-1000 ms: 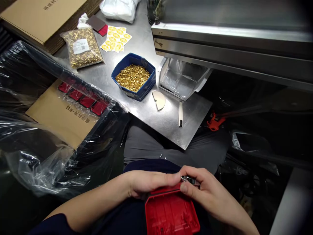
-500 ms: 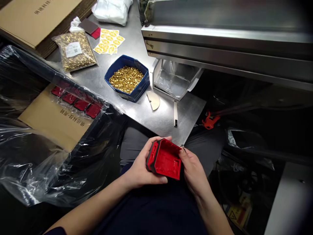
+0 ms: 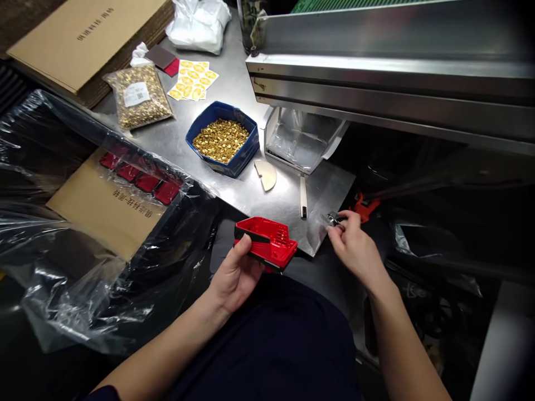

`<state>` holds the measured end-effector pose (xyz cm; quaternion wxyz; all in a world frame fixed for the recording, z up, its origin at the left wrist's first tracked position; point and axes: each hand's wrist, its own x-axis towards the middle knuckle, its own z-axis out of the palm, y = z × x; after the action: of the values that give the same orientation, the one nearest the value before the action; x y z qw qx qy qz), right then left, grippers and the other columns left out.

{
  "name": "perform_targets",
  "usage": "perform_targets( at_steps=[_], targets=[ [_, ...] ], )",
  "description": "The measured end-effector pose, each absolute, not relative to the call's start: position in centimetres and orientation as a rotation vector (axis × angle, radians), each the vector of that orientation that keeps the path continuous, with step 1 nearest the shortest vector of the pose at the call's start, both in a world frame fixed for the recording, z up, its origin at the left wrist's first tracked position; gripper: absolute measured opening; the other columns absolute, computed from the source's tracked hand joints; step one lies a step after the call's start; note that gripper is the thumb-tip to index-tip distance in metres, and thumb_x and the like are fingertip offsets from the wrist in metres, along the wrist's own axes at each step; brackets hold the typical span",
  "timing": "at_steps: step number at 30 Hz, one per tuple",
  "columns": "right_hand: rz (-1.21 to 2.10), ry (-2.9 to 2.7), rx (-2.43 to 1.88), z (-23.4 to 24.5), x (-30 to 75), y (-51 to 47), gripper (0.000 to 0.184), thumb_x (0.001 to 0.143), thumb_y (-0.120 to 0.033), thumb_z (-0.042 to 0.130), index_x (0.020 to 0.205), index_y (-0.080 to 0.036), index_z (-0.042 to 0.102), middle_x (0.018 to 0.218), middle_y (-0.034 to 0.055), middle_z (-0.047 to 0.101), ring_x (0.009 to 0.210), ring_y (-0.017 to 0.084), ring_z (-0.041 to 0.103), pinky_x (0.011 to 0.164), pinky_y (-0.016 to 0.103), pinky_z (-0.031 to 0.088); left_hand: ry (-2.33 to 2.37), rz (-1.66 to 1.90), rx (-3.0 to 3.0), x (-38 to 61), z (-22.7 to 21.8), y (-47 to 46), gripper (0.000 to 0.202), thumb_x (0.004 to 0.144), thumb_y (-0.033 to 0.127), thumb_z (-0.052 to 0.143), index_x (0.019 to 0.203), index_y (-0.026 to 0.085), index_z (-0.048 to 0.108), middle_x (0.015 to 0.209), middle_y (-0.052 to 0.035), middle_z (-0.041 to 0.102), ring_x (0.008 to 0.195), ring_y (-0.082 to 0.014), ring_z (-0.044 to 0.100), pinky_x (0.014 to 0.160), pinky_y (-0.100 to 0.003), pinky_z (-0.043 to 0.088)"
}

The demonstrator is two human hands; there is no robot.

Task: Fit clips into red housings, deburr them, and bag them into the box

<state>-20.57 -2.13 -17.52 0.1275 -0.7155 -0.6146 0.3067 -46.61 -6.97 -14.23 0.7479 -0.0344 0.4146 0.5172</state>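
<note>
My left hand (image 3: 236,273) grips a red and black plastic housing (image 3: 267,242) near the front edge of the metal table, thumb on its black side band. The housing's open side faces up, and small details show inside it. Off to the right, my right hand (image 3: 355,242) is closed in a pinch on a small dark, shiny metal piece (image 3: 334,219) by the table corner; its kind is too small to tell. Nearest on the table are a cream-handled tool (image 3: 303,197) and a pale, notched disc piece (image 3: 266,175).
Behind stands a blue bin (image 3: 254,139) of small brass-coloured parts, beside a white tray (image 3: 270,131) with clear bags. A bag of similar parts (image 3: 142,108) and yellow stickers (image 3: 194,81) lie farther back. A plastic-lined box (image 3: 104,206) with red pieces is at left; a metal beam (image 3: 376,83) crosses upper right.
My right hand has left the housing and moved right with the small metal piece. My left hand has tilted the housing and moved it slightly left and up.
</note>
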Motion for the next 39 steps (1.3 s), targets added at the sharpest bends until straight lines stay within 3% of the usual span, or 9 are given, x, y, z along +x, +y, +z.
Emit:
perform_targets(
  at_steps=[4,8,18,24,30,39],
  targets=[
    [1.120,-1.603,-1.828,-13.9,-22.1,-4.0,0.033,0.095,-0.047,0.060,0.119,-0.024,0.059,0.097,0.0035,0.069,0.079,0.017,0.066,0.073,0.028,0.051,0.880,1.158,-0.082,-46.4,-13.8,-6.9,0.035,0.082,0.038,0.080,0.110,0.018,0.073,0.110,-0.0051,0.078,0.100,-0.0216,0.074,0.087,-0.031,0.062],
    [1.304,-1.460,-1.660,-11.6,-23.7,-5.9,0.026,0.094,-0.042,0.066,0.114,-0.026,0.067,0.092,0.0001,0.068,0.070,0.013,0.061,0.065,0.023,0.050,0.863,1.167,-0.122,-46.3,-13.2,-6.7,0.033,0.084,0.038,0.078,0.110,0.018,0.074,0.111,-0.0048,0.078,0.101,-0.0211,0.074,0.088,-0.031,0.063],
    [1.213,-1.547,-1.650,-10.5,-24.4,-7.4,0.019,0.093,-0.031,0.069,0.112,-0.031,0.071,0.087,-0.0038,0.068,0.072,0.010,0.062,0.063,0.018,0.048,0.703,1.150,-0.071,-46.7,-12.6,-6.8,0.040,0.086,0.043,0.076,0.117,0.018,0.072,0.117,-0.0055,0.077,0.108,-0.0227,0.072,0.093,-0.031,0.060],
    [1.180,-1.602,-1.629,-10.3,-24.8,-7.6,0.020,0.092,-0.028,0.070,0.112,-0.032,0.070,0.088,-0.0049,0.068,0.073,0.009,0.063,0.066,0.018,0.049,0.688,1.141,-0.050,-47.1,-12.8,-7.4,0.046,0.085,0.045,0.076,0.122,0.018,0.070,0.122,-0.0066,0.074,0.115,-0.0247,0.069,0.101,-0.035,0.057],
    [1.151,-1.660,-1.597,-9.9,-24.7,-7.6,0.020,0.093,-0.026,0.069,0.112,-0.032,0.069,0.087,-0.0056,0.066,0.071,0.008,0.061,0.065,0.017,0.048,0.744,1.116,-0.001,-47.4,-13.5,-7.8,0.059,0.081,0.053,0.077,0.129,0.020,0.065,0.129,-0.0076,0.071,0.132,-0.0331,0.057,0.117,-0.047,0.042],
    [1.143,-1.692,-1.567,-9.2,-24.5,-7.8,0.021,0.093,-0.024,0.068,0.113,-0.031,0.068,0.085,-0.0052,0.063,0.068,0.008,0.058,0.060,0.019,0.046,0.776,1.091,0.036,-47.5,-13.7,-8.2,0.070,0.077,0.059,0.077,0.136,0.025,0.059,0.135,-0.0080,0.067,0.141,-0.0370,0.046,0.121,-0.055,0.032]
  ],
)
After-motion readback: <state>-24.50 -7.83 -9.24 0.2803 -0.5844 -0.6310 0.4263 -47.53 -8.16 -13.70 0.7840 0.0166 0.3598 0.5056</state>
